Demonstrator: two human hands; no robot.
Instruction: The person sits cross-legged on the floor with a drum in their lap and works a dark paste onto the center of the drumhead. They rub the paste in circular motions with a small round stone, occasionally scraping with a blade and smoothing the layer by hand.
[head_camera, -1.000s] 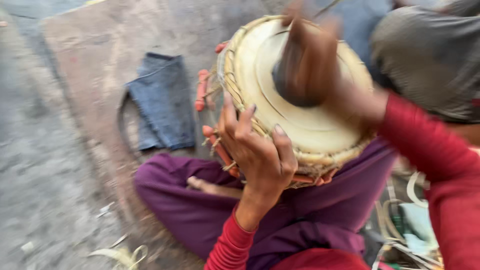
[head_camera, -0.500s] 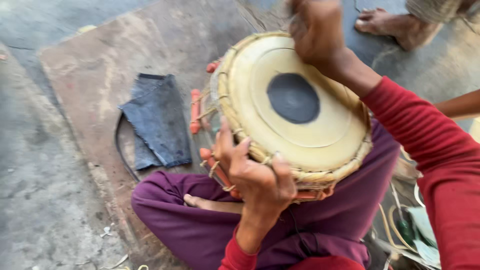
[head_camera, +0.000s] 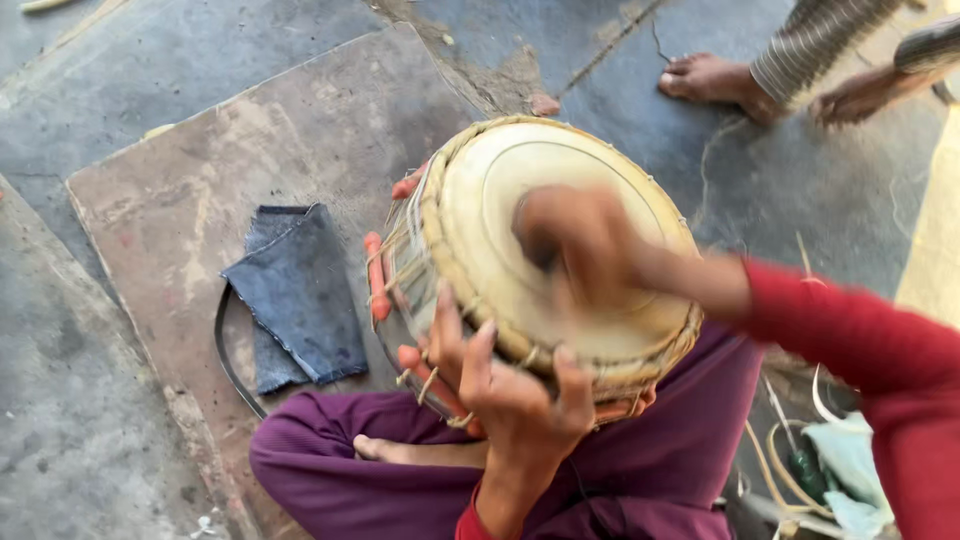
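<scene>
You sit cross-legged on the grey cracked stone floor (head_camera: 120, 60). A big flat brown stone slab (head_camera: 300, 130) lies on that floor, and everything here is told from the round tan drum with a woven rope rim (head_camera: 500, 190).

The drum rests tilted on your lap, on your purple trousers (head_camera: 640, 470). There is one drum.

What changed: half a second ago your right hand was up at the far edge of the drum and you could see the dark round spot in the middle of the skin. Now your right hand (head_camera: 575, 240) is down on the middle of the drum and covers that spot. It is blurred, so it is moving fast. I cannot tell if it is spread or closed. It looks like you are rubbing or working the middle of the skin.

Your left hand (head_camera: 510, 400) grips the near rim of the drum with its fingers spread over the rope. It has stayed there.

Left of the drum lies one dark blue folded cloth (head_camera: 300, 290) on the slab.

Behind the drum, one other person's two bare feet (head_camera: 715, 80) stand on the floor.

Along the drum's left side you can count about three small orange pegs (head_camera: 377, 290) under the ropes.
</scene>
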